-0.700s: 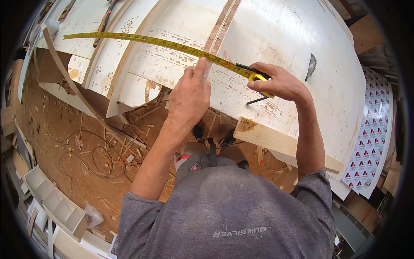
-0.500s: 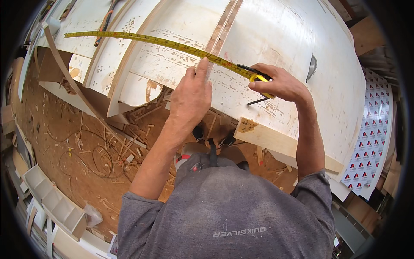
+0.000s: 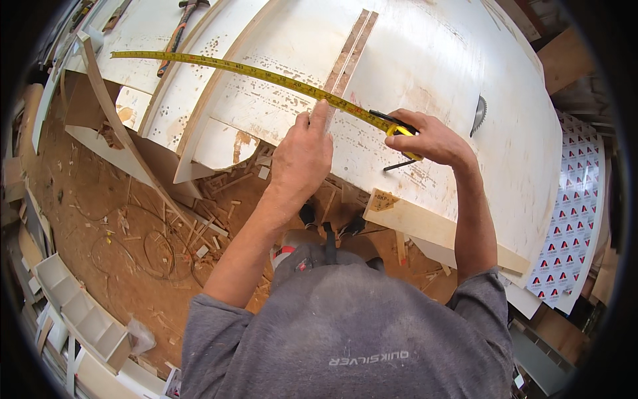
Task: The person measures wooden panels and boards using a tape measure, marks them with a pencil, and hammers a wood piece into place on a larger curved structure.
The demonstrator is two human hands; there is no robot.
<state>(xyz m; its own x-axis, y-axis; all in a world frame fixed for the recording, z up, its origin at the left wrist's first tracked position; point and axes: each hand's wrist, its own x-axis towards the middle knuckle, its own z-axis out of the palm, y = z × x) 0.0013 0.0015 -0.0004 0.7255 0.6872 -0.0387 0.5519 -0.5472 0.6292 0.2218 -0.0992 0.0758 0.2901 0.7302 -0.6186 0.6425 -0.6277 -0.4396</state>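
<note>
My right hand (image 3: pixel 435 137) grips the yellow and black case of a tape measure (image 3: pixel 401 135). Its yellow blade (image 3: pixel 246 70) runs out far to the left, lying across white panels and raised ribs. My left hand (image 3: pixel 302 156) is partly closed, its index finger extended to the blade's lower edge; its thumb is hidden. At that spot the blade crosses a narrow brown strip (image 3: pixel 352 56) with a pale line along it. A dark slim rod (image 3: pixel 399 165) sits on the white panel (image 3: pixel 432 73) just below the case.
A circular saw blade (image 3: pixel 479 116) shows at the panel's right. A hammer (image 3: pixel 176 41) lies upper left. A curved wooden strip (image 3: pixel 123 130) arcs across the left side. A timber block (image 3: pixel 415 216) lines the near edge. Offcuts (image 3: pixel 203 251) and a cable (image 3: pixel 149 249) litter the floor.
The view has shifted slightly, so the panels sit a little lower and further right. Both hands keep about the same places on the tape measure.
</note>
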